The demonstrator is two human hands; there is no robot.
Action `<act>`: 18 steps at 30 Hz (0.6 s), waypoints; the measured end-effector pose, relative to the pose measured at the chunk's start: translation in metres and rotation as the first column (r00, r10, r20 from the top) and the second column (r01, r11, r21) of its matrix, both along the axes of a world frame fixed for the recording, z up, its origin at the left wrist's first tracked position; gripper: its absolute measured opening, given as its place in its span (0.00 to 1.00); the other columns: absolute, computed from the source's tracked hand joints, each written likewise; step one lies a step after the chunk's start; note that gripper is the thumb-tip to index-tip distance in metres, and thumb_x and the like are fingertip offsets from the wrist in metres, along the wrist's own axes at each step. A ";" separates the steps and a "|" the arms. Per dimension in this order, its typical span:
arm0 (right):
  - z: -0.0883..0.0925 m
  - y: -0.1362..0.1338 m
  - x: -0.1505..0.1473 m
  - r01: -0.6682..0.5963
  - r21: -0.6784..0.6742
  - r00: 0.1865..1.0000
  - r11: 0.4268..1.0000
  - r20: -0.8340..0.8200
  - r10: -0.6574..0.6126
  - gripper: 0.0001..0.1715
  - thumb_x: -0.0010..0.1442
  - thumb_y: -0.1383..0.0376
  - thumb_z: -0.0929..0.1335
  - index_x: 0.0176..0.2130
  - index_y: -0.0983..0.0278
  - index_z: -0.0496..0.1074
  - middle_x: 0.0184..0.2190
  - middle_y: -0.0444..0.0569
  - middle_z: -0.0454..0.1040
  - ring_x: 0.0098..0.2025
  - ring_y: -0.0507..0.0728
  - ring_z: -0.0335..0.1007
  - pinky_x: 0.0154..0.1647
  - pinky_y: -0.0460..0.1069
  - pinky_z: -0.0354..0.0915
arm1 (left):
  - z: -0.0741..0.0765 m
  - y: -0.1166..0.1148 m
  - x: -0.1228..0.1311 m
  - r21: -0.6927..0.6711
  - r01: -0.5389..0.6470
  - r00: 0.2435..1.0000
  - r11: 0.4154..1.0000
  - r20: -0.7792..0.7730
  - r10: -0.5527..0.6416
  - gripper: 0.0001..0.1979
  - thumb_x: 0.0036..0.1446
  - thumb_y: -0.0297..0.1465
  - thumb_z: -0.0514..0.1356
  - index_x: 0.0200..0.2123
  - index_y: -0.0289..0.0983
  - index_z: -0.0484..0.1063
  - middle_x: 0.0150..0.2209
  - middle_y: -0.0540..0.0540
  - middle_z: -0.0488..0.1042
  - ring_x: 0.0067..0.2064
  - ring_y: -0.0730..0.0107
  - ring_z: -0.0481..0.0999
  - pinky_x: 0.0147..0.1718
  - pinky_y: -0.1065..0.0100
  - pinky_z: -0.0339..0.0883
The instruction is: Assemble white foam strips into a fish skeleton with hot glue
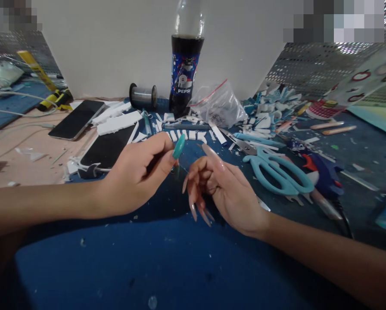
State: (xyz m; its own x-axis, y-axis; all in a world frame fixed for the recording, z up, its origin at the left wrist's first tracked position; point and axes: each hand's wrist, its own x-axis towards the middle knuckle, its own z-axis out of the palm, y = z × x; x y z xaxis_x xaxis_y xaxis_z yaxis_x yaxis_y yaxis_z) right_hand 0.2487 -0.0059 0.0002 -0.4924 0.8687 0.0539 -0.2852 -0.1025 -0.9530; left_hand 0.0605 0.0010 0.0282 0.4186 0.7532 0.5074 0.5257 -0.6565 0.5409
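Note:
Thumb and forefinger of my left hand (141, 172) are pinched together above the blue table (167, 262); a long green nail shows at the thumb, and whatever sits between the fingertips is too small to name. My right hand (225, 189) is just to the right, its long-nailed fingers curled, the thumb near the forefinger. A thin strand seems to run between the two hands, but its ends are hard to make out. Small white pieces (191, 135) lie in a row behind the hands.
A Pepsi bottle (185, 73) stands at the back, beside a wire spool (143, 96) and a plastic bag (219, 103). Blue scissors (277, 172) and a glue gun (327, 178) lie right. Two phones, one a dark phone (78, 119), lie left.

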 end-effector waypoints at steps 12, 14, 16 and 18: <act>0.002 -0.003 0.000 -0.045 -0.045 0.999 0.998 0.020 0.046 0.21 0.61 0.51 0.67 0.28 0.66 0.72 0.18 0.42 0.73 0.16 0.45 0.68 0.14 0.37 0.63 | -0.007 0.008 -0.001 0.183 0.005 0.983 0.983 -0.183 0.029 0.11 0.60 0.22 0.49 0.26 0.38 0.54 0.20 0.58 0.53 0.19 0.82 0.51 0.18 0.76 0.48; 0.002 -0.002 0.000 -0.061 -0.052 0.998 0.997 0.002 0.061 0.20 0.59 0.51 0.69 0.29 0.66 0.73 0.19 0.43 0.74 0.17 0.45 0.68 0.15 0.37 0.64 | -0.007 0.008 -0.001 0.188 0.009 0.979 0.982 -0.203 0.029 0.10 0.59 0.22 0.50 0.26 0.38 0.54 0.21 0.58 0.53 0.19 0.82 0.50 0.18 0.76 0.48; 0.004 -0.003 -0.002 -0.067 -0.086 0.997 0.994 0.026 0.070 0.16 0.56 0.56 0.72 0.28 0.66 0.72 0.17 0.41 0.73 0.15 0.45 0.67 0.13 0.37 0.63 | -0.008 0.008 -0.001 0.186 0.004 0.975 0.982 -0.218 0.037 0.11 0.59 0.21 0.51 0.26 0.38 0.54 0.21 0.58 0.54 0.19 0.82 0.50 0.19 0.76 0.48; 0.006 -0.003 -0.003 -0.055 -0.109 0.996 0.993 0.065 0.063 0.13 0.56 0.60 0.73 0.27 0.66 0.71 0.15 0.40 0.71 0.13 0.45 0.65 0.10 0.38 0.61 | -0.008 0.008 -0.001 0.188 -0.005 0.974 0.982 -0.220 0.047 0.11 0.58 0.21 0.51 0.26 0.38 0.54 0.20 0.58 0.54 0.19 0.82 0.51 0.19 0.77 0.48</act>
State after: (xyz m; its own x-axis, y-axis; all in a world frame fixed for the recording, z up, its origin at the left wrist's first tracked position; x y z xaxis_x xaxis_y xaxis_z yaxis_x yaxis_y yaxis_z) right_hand 0.2457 -0.0089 0.0062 -0.5425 0.8369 -0.0731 -0.2099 -0.2193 -0.9528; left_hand 0.0599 0.0089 0.0203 0.5184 0.6669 0.5353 0.6369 -0.7188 0.2787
